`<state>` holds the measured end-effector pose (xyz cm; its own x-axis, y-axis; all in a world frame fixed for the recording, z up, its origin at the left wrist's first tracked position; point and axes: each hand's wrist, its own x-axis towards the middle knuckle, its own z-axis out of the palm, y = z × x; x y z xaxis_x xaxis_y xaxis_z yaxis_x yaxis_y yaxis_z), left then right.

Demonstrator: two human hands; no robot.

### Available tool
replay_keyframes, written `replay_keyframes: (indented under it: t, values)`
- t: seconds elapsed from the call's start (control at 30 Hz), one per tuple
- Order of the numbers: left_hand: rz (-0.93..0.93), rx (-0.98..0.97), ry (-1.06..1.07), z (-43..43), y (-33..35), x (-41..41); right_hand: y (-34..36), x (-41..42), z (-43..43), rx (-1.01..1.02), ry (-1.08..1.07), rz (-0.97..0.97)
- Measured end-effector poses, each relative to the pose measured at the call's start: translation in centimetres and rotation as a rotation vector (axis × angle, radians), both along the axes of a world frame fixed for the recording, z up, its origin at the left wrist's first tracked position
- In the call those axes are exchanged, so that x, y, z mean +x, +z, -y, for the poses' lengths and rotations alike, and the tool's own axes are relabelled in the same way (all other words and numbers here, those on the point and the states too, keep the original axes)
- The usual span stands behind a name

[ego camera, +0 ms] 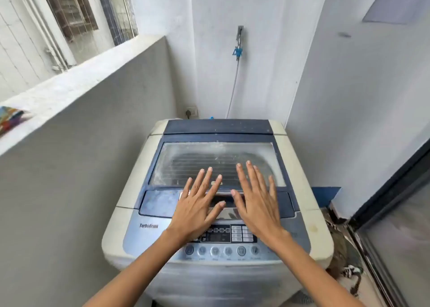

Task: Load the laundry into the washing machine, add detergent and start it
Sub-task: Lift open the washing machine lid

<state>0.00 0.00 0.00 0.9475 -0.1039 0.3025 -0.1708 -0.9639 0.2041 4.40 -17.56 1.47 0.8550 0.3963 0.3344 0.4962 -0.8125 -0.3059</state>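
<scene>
While the glass-windowed lid [209, 157] of the top-loading washing machine [130, 213] lies shut and flat, the task is judged to be at its very start: nothing can be seen to have been loaded, no detergent is visible anywhere, and no lit display is shown on the control panel [223, 251]. The left hand [197, 204] and the right hand [258, 202] are held side by side over the front of the lid, palms down, with the fingers straight and spread apart and nothing gripped. Whether the lid is touched or only hovered over cannot be told. The lid is yet to be lifted, the laundry put in, detergent added and the start button pressed, so every step is taken to remain. The machine is set in a narrow corner, between a grey parapet wall [69, 143] on the left and a sliding door [395, 213] on the right, with a wall tap [239, 33] and hose behind it. It looks well used: the cream casing is yellowed and spotted, the blue-grey frame is dusty, and the window is clouded with whitish residue, so the drum's contents cannot be made out. A black-and-white patterned cloth [346, 269] is seen on the floor just beside the machine's right side; it may be the laundry, though that is not certain.
</scene>
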Motion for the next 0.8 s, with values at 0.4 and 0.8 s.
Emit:
replay_keyframes:
  t: [0.4,0.8]
  values:
    - [-0.040,-0.046,-0.164,-0.1,-2.1,-2.3,-3.4,-3.2,-0.4,-0.072,0.054,0.068]
    - [-0.050,-0.071,-0.071,0.3,-2.2,-1.2,-3.5,-2.3,0.0,0.002,0.086,-0.092]
